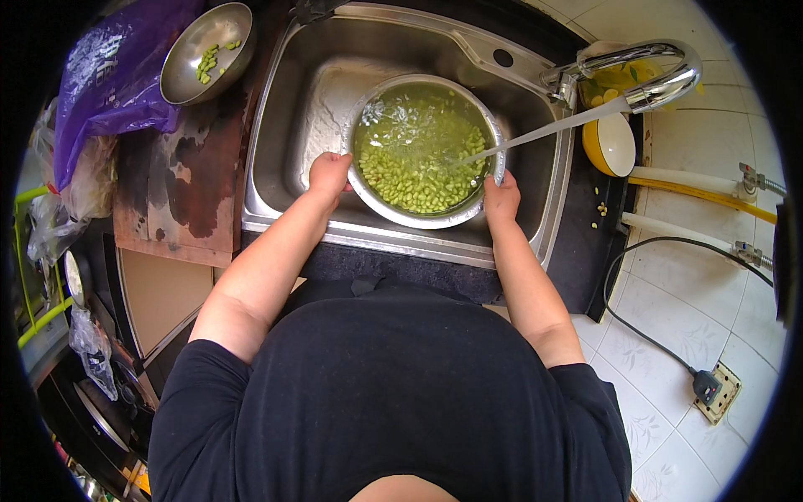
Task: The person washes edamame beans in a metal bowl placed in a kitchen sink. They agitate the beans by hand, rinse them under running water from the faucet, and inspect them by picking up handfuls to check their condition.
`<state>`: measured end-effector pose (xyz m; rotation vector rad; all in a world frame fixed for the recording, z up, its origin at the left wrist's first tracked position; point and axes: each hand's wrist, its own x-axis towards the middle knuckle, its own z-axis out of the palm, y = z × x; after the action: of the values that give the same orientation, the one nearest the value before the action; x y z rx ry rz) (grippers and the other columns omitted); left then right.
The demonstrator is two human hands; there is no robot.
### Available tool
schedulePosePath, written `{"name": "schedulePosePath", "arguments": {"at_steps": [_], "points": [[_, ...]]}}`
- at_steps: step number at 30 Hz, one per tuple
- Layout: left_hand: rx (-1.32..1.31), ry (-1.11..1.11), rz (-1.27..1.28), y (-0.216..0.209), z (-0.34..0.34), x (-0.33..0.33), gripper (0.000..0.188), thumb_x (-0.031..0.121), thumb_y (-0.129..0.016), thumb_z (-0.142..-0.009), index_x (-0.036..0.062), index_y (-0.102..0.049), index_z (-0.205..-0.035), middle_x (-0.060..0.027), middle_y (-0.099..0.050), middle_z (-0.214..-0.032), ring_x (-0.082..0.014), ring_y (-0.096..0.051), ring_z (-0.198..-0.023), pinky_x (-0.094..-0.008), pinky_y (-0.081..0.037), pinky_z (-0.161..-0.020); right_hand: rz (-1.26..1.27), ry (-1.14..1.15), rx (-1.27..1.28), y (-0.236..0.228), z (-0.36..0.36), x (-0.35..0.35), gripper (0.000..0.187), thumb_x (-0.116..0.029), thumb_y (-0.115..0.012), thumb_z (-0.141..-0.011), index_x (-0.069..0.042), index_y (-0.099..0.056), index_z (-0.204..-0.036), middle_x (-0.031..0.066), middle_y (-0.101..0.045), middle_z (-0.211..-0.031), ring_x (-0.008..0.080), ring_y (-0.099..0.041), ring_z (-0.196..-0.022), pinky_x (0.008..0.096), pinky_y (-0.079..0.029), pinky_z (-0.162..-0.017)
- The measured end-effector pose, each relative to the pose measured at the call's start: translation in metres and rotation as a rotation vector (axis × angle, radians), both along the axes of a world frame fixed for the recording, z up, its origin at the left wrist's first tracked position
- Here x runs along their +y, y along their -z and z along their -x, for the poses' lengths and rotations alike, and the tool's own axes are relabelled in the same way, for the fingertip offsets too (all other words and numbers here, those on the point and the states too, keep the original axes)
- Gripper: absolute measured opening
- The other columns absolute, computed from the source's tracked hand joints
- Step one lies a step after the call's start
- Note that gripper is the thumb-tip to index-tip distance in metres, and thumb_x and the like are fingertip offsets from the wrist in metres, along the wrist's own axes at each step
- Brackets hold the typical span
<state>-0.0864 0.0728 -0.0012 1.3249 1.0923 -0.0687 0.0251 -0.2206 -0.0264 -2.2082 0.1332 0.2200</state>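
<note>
A wide metal basin (427,221) sits in the stainless steel sink (288,134), nearly full of water. Many green beans (418,180) lie in it under the rippling surface. My left hand (330,177) grips the basin's left rim, thumb on top. On the opposite side my right hand (502,201) holds the right rim. A stream of water runs from the chrome faucet (661,84) at the right into the basin. The fingers under the rim are partly hidden on both sides.
A metal bowl (188,63) with a few beans stands on the left counter beside a purple plastic bag (125,75). Right of the sink are a yellow bowl (611,144) and some loose beans (600,207). A black plug (707,386) sits in the wall socket.
</note>
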Motion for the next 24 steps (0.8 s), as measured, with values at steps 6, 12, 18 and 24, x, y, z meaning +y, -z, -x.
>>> {"name": "schedulePosePath", "arguments": {"at_steps": [6,12,18,24], "points": [[-0.010,-0.006,0.011,0.000,0.000,0.000,0.019,0.020,-0.054,-0.083,0.0036,-0.050,-0.073,-0.0051,-0.053,-0.065,-0.0131,-0.051,-0.049,-0.0248,-0.044,-0.042,0.016,-0.008,-0.011,-0.005,0.001,0.001,0.027,-0.021,-0.055,-0.075,-0.004,-0.057,-0.097,0.0144,-0.063,-0.084,0.0302,-0.060,-0.080,0.0340,-0.045,-0.072],[0.028,0.035,0.002,0.001,0.001,0.001,0.019,0.020,-0.054,-0.083,0.0035,-0.050,-0.075,-0.0060,-0.054,-0.068,-0.0136,-0.052,-0.052,-0.0246,-0.045,-0.044,0.023,-0.021,-0.028,0.000,0.001,0.000,0.028,-0.021,-0.056,-0.076,-0.004,-0.057,-0.098,0.0155,-0.063,-0.086,0.0310,-0.060,-0.081,0.0344,-0.045,-0.073],[0.070,0.061,0.050,-0.006,-0.001,-0.001,0.020,0.022,-0.054,-0.083,0.0029,-0.050,-0.079,-0.0062,-0.055,-0.071,-0.0140,-0.055,-0.056,-0.0241,-0.047,-0.047,0.099,-0.012,0.030,0.008,-0.004,-0.002,0.032,-0.023,-0.058,-0.076,-0.004,-0.056,-0.101,0.0169,-0.062,-0.091,0.0322,-0.059,-0.086,0.0360,-0.044,-0.076],[0.068,0.099,0.065,-0.001,0.000,0.000,0.029,0.029,-0.057,-0.082,0.0019,-0.049,-0.088,-0.0077,-0.056,-0.078,-0.0150,-0.056,-0.066,-0.0260,-0.047,-0.053,0.084,-0.015,0.020,0.024,-0.006,-0.009,0.036,-0.022,-0.058,-0.076,-0.002,-0.054,-0.105,0.0160,-0.062,-0.090,0.0295,-0.059,-0.084,0.0345,-0.044,-0.075]]}}
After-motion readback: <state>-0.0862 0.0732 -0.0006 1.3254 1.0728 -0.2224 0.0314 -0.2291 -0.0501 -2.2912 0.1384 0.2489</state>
